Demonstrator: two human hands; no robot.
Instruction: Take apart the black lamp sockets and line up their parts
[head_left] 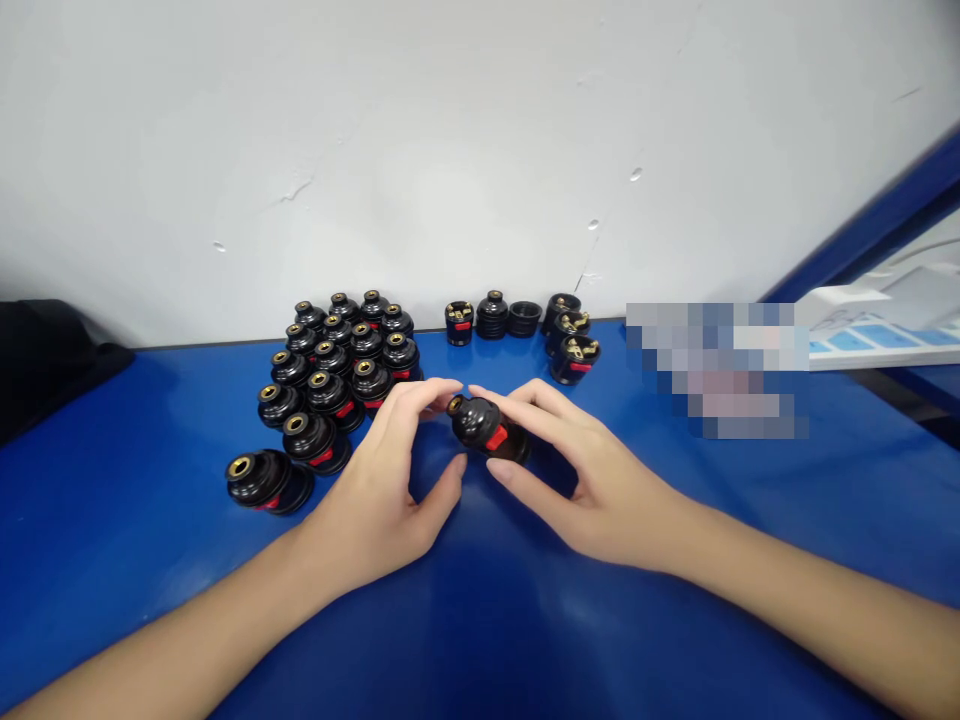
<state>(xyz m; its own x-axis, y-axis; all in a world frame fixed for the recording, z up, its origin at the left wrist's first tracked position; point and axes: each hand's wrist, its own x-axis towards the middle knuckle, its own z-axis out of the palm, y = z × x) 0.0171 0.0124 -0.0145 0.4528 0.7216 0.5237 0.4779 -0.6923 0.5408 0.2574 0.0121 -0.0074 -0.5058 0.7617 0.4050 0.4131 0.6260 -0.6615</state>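
Note:
A black lamp holder (476, 425) with a red switch and a brass-ringed hole in its cap lies tilted just above or on the blue table, its cap toward the left. My right hand (600, 470) grips its body between the thumb in front and the fingers behind. Curved around the cap end, my left hand (375, 480) has its thumb and fingers apart, with a gap to the cap. To the left, several assembled lamp holders (321, 440) stand in rows, cap up; the nearest one (266, 480) leans a little.
Along the wall (450, 150) stand an open socket body (459, 322) with brass contacts, a black cap (492, 315) and an empty black shell (524, 319). More open socket bodies (576, 358) stand to their right. A pixelated patch covers the right side. Dark cloth (52, 350) lies at far left.

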